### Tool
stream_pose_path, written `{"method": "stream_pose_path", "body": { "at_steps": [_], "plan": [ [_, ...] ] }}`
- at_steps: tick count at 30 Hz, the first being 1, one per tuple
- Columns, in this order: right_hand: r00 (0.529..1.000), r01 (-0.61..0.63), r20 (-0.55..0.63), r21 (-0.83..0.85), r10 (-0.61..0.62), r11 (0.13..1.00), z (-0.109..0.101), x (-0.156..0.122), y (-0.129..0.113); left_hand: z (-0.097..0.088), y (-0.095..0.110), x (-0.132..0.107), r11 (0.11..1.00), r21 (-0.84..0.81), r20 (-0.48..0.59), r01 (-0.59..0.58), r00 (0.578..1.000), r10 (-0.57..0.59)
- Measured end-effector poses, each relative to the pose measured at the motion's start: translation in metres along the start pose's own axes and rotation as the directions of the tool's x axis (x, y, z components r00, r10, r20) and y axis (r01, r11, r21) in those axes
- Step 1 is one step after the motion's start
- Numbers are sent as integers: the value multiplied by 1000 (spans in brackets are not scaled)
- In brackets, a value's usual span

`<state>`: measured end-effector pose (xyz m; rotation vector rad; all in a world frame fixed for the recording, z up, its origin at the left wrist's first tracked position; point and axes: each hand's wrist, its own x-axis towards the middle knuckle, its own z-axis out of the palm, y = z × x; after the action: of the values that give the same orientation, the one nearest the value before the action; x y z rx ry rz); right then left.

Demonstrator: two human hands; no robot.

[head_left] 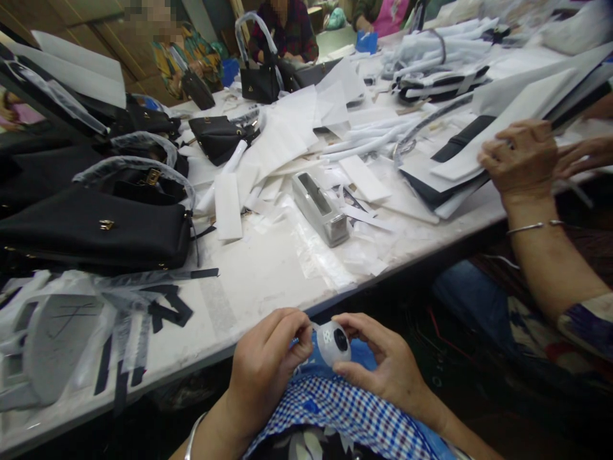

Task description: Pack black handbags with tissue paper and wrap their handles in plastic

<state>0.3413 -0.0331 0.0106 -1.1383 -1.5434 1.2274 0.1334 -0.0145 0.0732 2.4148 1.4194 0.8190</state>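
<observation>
Both hands are held together over the lap, just below the table [268, 275] edge. Small white roll of tape [334, 343] is gripped between them, dark core facing up.

Left hand [265, 367]: thumb and forefinger pinched on the roll's left rim, other fingers curled under. Right hand [385, 364]: roll cradled, thumb beneath, fingers arched loosely over the top.

Step judged: loose end of the tape being picked at. No free tail can be seen.

Next move calls for a nail caught under the tape edge, with the roll braced against turning by the right hand.

Grey tape dispenser [320, 207] stands well apart on the table, amid paper scraps. Black handbag [96, 233] lies to the left. A co-worker's hand [520, 160] is rested on sheets at far right.
</observation>
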Motion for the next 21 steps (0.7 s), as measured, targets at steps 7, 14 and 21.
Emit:
{"method": "stream_pose_path", "body": {
  "at_steps": [7,14,21],
  "plan": [
    [992,-101,90,217,83,971,-1,3,5,0,-7,7,912,-300,74,281,960,-272],
    [991,-125,61,154,116,980,-9,26,1,5,-11,7,733,-551,132,399,909,-395],
    [996,83,38,61,-85,995,-20,66,-12,23,-29,7,782,-509,68,358,923,-379]
  ]
}}
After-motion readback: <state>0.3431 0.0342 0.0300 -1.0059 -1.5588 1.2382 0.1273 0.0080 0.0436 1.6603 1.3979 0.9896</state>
